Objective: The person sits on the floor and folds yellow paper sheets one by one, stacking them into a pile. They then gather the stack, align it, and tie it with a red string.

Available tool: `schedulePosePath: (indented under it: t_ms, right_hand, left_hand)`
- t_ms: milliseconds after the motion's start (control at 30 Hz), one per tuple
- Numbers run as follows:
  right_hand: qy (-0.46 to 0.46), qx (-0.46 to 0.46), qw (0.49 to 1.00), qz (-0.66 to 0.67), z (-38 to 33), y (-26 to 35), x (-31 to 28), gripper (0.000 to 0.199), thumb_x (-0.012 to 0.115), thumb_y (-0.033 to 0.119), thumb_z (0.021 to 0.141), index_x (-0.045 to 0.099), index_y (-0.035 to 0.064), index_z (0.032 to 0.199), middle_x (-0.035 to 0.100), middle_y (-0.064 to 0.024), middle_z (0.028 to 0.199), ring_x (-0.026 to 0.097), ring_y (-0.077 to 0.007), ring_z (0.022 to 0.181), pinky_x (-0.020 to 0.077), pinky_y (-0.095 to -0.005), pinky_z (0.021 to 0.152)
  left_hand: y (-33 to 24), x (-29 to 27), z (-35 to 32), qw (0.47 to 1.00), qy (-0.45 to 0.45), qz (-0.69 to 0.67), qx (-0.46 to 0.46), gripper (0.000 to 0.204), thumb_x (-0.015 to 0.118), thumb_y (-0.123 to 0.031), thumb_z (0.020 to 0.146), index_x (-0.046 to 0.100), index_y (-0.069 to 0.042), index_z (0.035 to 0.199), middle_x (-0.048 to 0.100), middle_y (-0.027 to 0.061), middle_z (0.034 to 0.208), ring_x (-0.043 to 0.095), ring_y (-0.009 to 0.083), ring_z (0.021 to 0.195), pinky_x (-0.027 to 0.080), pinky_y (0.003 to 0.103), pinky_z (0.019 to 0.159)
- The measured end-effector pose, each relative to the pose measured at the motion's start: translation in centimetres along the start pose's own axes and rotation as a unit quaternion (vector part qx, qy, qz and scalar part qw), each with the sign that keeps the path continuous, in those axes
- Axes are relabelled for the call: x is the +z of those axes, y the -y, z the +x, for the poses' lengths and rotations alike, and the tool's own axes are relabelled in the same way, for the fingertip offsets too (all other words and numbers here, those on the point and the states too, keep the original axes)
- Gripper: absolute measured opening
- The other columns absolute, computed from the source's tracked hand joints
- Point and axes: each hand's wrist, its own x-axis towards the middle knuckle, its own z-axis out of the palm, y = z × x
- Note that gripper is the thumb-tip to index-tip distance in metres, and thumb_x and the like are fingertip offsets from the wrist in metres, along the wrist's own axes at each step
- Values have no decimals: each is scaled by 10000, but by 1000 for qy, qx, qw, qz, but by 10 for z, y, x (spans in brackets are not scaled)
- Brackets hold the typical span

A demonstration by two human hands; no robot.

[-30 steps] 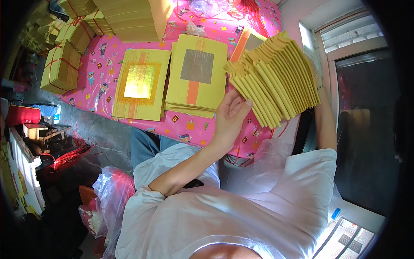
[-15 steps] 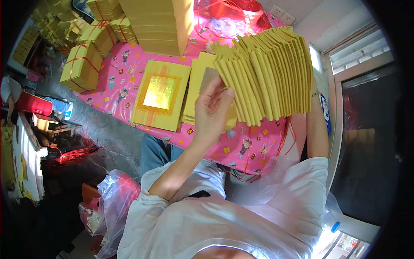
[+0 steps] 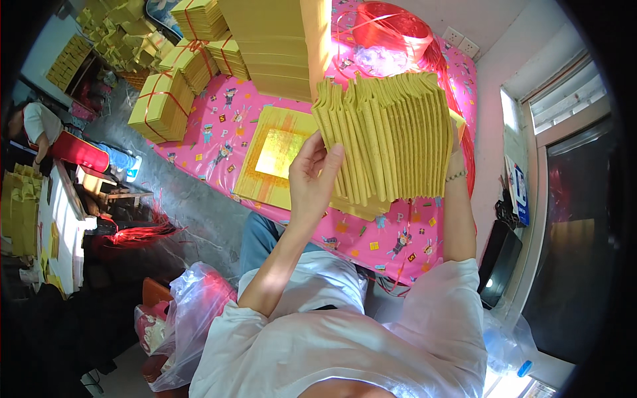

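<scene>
A thick row of folded yellow paper sheets (image 3: 391,142), standing on edge and fanned like pleats, is held up over the pink table. At its left end is my left hand (image 3: 313,172), closed, with the thumb against the outermost fold and the fingers curled beside it. My right hand (image 3: 456,156) grips the right end from behind; the sheets hide most of its fingers, and a beaded bracelet circles the wrist. Below and left lies a flat pile of yellow paper (image 3: 255,176) with a shiny gold square on top. More yellow sheets (image 3: 361,209) lie under the row.
Yellow bundles tied with red string (image 3: 159,109) stand at the table's far left. A tall yellow paper stack (image 3: 265,50) rises behind the pile. A red basket (image 3: 391,30) with red strands sits far right, near the wall. Another person (image 3: 43,126) is off to the left.
The row of folded sheets has shifted down and left in the picture and looks more compact. My right forearm has come in from the right. The view has shifted, moving the table rightward.
</scene>
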Motion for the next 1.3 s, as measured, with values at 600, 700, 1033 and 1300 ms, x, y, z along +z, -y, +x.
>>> schedulePosePath:
  t_ms: [600, 700, 1033, 1300]
  right_hand:
    - [-4, -25, 1000, 10, -17, -13, 0, 529, 612, 213, 748, 500, -19, 1210, 612, -116, 1090, 623, -203, 930, 535, -327, 805]
    - [-2, -25, 1000, 8, -20, -15, 2, 544, 611, 211, 748, 490, -18, 1226, 608, -116, 1107, 621, -203, 947, 533, -329, 817]
    - [9, -23, 1000, -20, -19, -10, -1, 596, 606, 205, 747, 457, -13, 1282, 594, -116, 1164, 613, -204, 1005, 525, -334, 857]
    - [5, -100, 989, -109, -17, -21, 32, 639, 625, 216, 739, 436, -26, 1300, 577, -104, 1174, 577, -195, 1066, 507, -324, 873]
  left_hand:
    - [7, 12, -1, 987, -31, 137, 75, 446, 728, -102, 796, 521, 20, 1172, 647, 97, 1011, 622, 141, 894, 492, 292, 814]
    - [4, 14, -2, 987, -37, 143, 63, 387, 717, -86, 816, 512, -6, 1135, 636, 82, 1027, 617, 137, 929, 480, 295, 858]
    - [6, 16, -1, 972, -2, 208, 108, 1019, 899, -374, 578, 305, -11, 1322, 448, 187, 1218, 469, 318, 1150, 392, 431, 969]
    - [1, 1, 55, 973, 32, 158, 165, 997, 898, -358, 598, 286, -17, 1307, 461, 176, 1219, 501, 291, 1129, 412, 417, 973]
